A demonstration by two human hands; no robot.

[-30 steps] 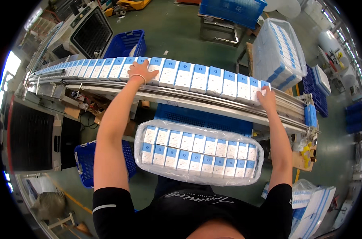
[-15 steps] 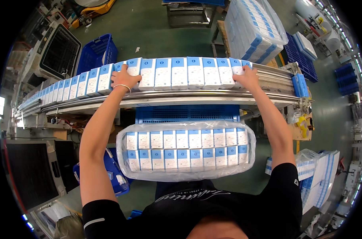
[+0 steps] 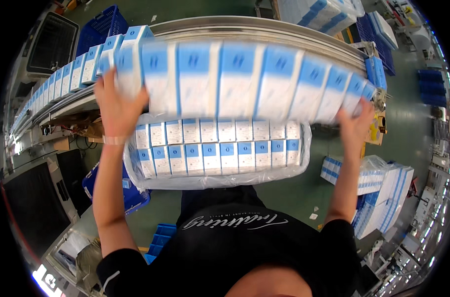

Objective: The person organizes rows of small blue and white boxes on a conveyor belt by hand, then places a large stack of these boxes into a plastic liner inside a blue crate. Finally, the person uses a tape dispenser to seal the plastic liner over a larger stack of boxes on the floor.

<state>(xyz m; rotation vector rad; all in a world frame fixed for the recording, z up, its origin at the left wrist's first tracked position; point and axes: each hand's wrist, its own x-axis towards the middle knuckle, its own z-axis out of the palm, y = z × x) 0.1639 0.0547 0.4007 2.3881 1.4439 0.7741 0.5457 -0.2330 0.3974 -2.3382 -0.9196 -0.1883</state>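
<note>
We had one held row of white-and-blue cartons [image 3: 236, 89] between the two hands, and we judged that the work was about in the middle of its course. The left hand [image 3: 120, 106] was spread wide at the left end of this row, with thumb and fingers pressing there, and the right hand [image 3: 356, 116] was bent around the right end, so the cartons were squeezed together between both. The row looked raised and was blurred; in the view it lay across the near side of the conveyor [image 3: 225, 30] and the far edge of the clear plastic bag [image 3: 215, 182]

What was done, as far as we could see: two rows stood inside the bag, one behind the other. What was left: the held row was not yet set down, and a line of waiting cartons [image 3: 78, 72] stood on the left part of the conveyor.

In the held row we counted nine cartons, but the hands partly covered its ends, so this number was not fully sure. In the bag there were ten in the near row [image 3: 193, 163] and ten in the far row [image 3: 208, 131], together twenty. The waiting cartons we could not count, because they became too small toward the left. We saw also two blue plastic baskets, one at upper left [image 3: 106, 22] and one at lower left [image 3: 135, 200]
</note>
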